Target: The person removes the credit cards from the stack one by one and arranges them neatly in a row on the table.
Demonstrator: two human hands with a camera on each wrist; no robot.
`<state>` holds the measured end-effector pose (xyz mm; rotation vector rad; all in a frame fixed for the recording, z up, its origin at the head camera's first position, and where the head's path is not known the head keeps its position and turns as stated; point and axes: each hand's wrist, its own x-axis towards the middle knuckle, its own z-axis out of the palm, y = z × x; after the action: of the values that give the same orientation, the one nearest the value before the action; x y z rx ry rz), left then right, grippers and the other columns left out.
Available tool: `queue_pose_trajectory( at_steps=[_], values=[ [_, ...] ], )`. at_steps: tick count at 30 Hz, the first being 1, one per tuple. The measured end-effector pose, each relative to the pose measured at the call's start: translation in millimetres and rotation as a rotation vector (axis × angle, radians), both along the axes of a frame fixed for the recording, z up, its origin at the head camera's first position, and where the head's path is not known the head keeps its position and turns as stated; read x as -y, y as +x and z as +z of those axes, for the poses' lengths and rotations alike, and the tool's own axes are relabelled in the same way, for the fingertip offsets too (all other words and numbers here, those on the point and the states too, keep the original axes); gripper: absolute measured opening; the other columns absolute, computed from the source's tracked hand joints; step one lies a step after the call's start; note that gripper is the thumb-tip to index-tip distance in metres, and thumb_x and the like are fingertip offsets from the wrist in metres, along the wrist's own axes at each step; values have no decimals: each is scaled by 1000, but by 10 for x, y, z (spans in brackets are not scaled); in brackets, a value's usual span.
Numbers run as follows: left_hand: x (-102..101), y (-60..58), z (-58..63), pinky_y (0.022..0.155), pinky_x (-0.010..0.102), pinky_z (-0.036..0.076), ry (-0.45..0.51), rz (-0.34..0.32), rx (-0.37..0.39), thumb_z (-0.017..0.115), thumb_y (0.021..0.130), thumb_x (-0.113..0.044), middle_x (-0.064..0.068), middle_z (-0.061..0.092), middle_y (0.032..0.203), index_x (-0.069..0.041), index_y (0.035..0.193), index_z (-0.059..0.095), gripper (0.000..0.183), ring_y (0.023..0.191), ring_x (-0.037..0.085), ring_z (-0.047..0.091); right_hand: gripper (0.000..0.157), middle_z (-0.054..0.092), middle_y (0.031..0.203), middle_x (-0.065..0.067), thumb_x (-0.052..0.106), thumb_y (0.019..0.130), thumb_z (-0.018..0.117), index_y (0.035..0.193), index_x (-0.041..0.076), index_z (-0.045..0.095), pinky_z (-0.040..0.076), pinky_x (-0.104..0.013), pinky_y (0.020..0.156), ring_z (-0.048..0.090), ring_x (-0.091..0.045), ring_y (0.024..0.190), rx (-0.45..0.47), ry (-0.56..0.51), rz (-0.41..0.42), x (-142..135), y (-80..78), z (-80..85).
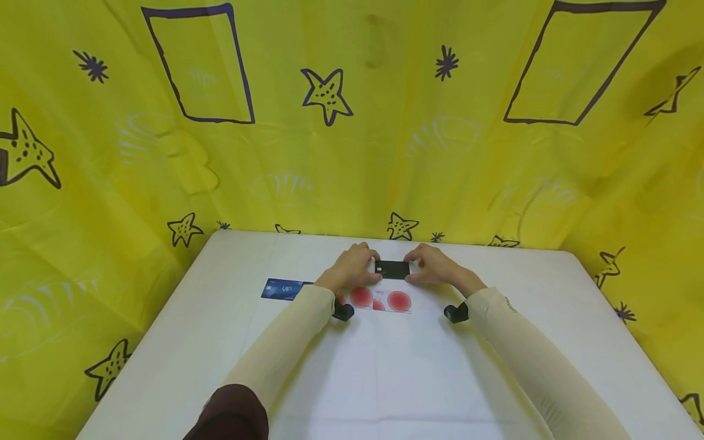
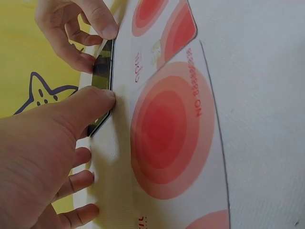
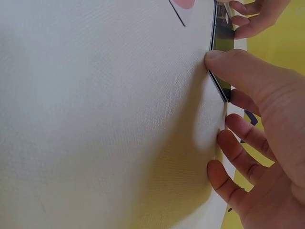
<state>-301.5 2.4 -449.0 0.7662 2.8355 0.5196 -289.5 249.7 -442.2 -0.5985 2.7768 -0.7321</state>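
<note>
A black bank card with a small chip at its left end is held between both hands near the far side of the white table. My left hand pinches its left end, thumb on the near long edge and fingertips at the far one. At the opposite end, my right hand grips it likewise, the thumb pressing the near edge. The right hand's other fingers are spread loosely beyond the card's corner. Just nearer than the black card lie white cards with red circles, one overlapping another.
Left of the left wrist lies a blue card marked VIP; the forearm partly covers things beside it. Black wrist devices hang under both cuffs. A yellow curtain with star drawings rises behind the white table and along its sides.
</note>
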Motion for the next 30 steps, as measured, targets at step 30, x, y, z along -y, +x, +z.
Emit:
queue_pose_trajectory(
  at_steps=[30],
  values=[
    [32, -38, 2, 93, 35, 50, 23, -49, -46, 76, 90, -39, 4, 59, 118, -13, 129, 70, 48, 101, 19, 55, 49, 61, 121, -17, 21, 84, 85, 126, 2, 70, 53, -46, 91, 59, -31, 103, -54, 14, 14, 21, -10, 65]
  ],
)
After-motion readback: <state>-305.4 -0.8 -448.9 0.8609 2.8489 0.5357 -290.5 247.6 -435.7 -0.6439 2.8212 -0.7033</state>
